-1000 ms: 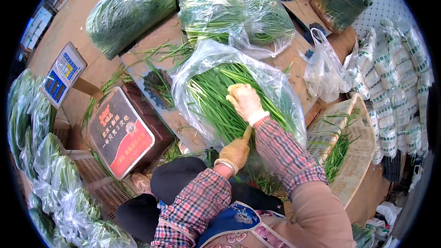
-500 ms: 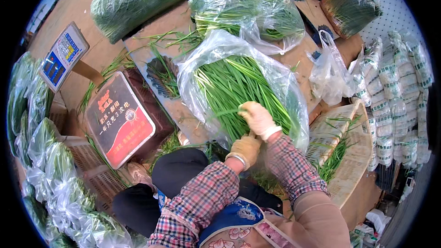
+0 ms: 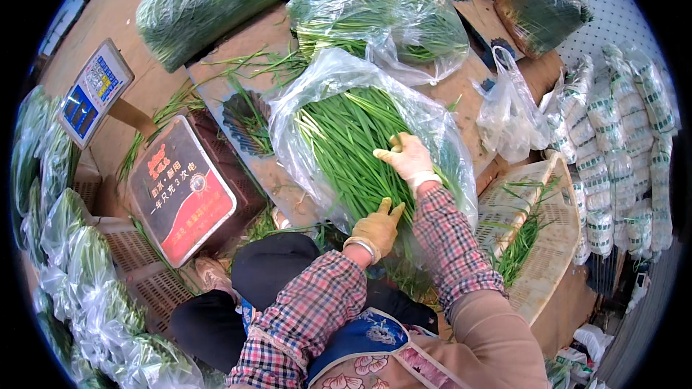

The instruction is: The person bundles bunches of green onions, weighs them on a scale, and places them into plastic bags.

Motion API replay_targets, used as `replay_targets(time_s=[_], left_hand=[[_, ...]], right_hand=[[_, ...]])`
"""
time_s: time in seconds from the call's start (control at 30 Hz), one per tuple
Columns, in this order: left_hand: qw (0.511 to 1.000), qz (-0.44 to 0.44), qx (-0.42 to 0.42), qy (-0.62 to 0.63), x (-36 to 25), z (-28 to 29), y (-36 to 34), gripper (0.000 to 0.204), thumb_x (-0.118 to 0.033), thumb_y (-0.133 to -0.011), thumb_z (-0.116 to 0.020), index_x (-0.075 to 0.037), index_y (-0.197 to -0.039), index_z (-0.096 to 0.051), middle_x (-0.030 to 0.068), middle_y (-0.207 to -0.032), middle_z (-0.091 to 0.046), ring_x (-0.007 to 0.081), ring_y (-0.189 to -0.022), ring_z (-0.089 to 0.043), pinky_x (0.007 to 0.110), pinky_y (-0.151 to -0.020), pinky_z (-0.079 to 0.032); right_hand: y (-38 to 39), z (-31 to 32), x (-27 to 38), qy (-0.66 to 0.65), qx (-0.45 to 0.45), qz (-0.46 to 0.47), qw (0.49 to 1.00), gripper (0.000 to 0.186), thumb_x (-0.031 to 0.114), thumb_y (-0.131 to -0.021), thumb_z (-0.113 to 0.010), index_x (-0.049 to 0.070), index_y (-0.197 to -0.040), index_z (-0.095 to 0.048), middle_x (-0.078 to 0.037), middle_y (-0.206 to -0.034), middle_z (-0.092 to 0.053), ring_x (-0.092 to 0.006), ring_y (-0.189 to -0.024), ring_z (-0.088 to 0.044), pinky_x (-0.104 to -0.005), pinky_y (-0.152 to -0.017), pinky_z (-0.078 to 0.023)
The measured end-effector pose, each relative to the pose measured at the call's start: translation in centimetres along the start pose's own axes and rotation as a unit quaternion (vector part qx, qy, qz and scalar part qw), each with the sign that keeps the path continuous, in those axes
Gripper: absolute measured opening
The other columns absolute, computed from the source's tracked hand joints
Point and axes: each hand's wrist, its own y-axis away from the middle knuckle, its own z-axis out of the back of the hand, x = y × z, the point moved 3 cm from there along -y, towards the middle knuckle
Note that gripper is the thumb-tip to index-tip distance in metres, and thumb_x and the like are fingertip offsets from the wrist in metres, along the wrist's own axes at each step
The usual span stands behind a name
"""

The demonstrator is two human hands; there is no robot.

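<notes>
A thick pile of garlic chives point(image 3: 353, 144) lies in an opened clear plastic bag point(image 3: 288, 112), its edges spread around the green leaves. My right hand point(image 3: 411, 160), in a pale glove, rests over the right side of the pile with fingers stretched and apart. Lower down, my left hand point(image 3: 376, 230) in a yellowish glove touches the near end of the chives, its fingers spread. Neither hand grips anything that I can see. The undersides of both hands are hidden.
Left stands a scale with a dark-and-red platform point(image 3: 184, 191) and a display point(image 3: 95, 92). Filled chive bags point(image 3: 378, 18) lie beyond. A cream crate point(image 3: 562, 223) with loose leaves, a white plastic bag point(image 3: 512, 112) and packed white rolls point(image 3: 613, 144) are at right.
My hands, closed and close together at the near end before, have moved apart and opened. The right has gone up over the chives; a few raised leaves now lie with the pile.
</notes>
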Motion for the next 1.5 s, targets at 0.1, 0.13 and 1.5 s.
replay_targets(time_s=[0.1, 0.13, 1.5], left_hand=[[1.0, -0.001, -0.002, 0.005, -0.1, 0.2, -0.1, 0.056, -0.009, -0.082, -0.045, -0.013, -0.136, -0.033, 0.0194, -0.139, -0.033, 0.0343, -0.1, -0.057, 0.04, -0.082, -0.048], [1.0, -0.001, -0.015, 0.009, -0.2, 0.1, -0.1, 0.055, -0.008, -0.082, -0.045, -0.013, -0.136, -0.033, 0.0192, -0.137, -0.035, 0.0341, -0.101, -0.057, 0.04, -0.082, -0.048], [0.989, -0.031, -0.103, 0.101, 0.7, -0.4, -0.8, 0.061, -0.007, -0.084, -0.04, -0.019, -0.141, -0.023, 0.018, -0.111, -0.053, 0.0361, -0.094, -0.057, 0.042, -0.079, -0.047]], right_hand=[[-0.7, -1.7, -1.2, 0.091, -0.016, 0.055, 0.994, 0.032, 0.03, -0.076, -0.065, 0.003, -0.093, -0.061, -0.017, -0.09, -0.059, -0.0344, -0.087, -0.057, -0.0404, -0.077, -0.046], [-0.2, -1.6, -1.3, 0.09, 0.006, 0.075, 0.993, 0.029, 0.029, -0.077, -0.063, 0.004, -0.093, -0.062, -0.017, -0.091, -0.059, -0.0344, -0.088, -0.056, -0.0402, -0.077, -0.045], [-3.1, -0.1, -4.2, -0.005, -0.027, -0.069, 0.997, 0.031, 0.026, -0.086, -0.053, 0.011, -0.112, -0.059, -0.01, -0.083, -0.065, -0.0241, -0.078, -0.062, -0.0337, -0.072, -0.047]])
